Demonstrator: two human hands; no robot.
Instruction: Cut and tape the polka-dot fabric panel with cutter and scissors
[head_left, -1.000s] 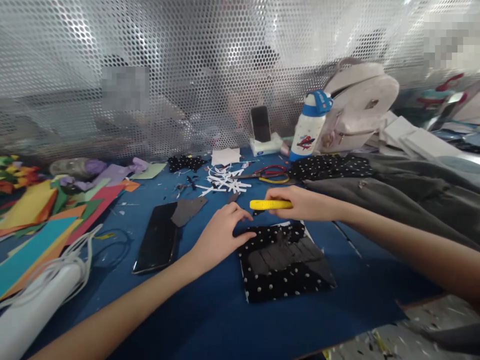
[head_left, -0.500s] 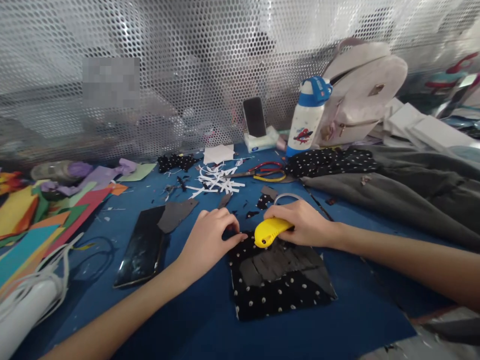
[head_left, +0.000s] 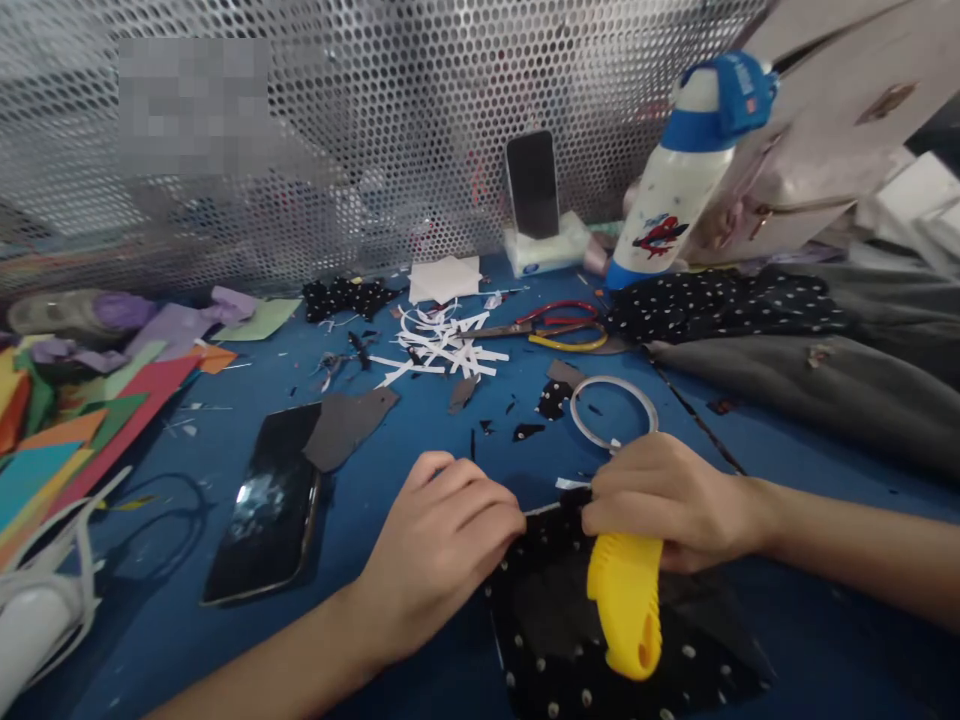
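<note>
A black piece with white dots (head_left: 551, 640) lies flat on the blue table in front of me, its middle glossy and dark. My left hand (head_left: 442, 550) is closed at its upper left corner, fingertips pinching the edge. Above its upper right part, my right hand (head_left: 667, 500) is closed around a yellow ridged tool (head_left: 630, 610), whose end with a hole points toward me. The fingertips of this hand also touch the dark top edge. A ring of clear tape (head_left: 615, 380) lies just beyond my right hand.
White paper strips (head_left: 450, 345) and scissors (head_left: 562, 325) lie farther back. A phone (head_left: 266, 500) with a grey scrap (head_left: 349, 425) on it is at left, beside coloured paper (head_left: 112, 430). A bottle (head_left: 675, 180), a bag (head_left: 810, 130) and grey cloth (head_left: 810, 370) are at right.
The view has moved closer and lower. In my right hand the yellow tool has turned from pointing left to pointing toward me. My left fingers have closed on the piece's corner.
</note>
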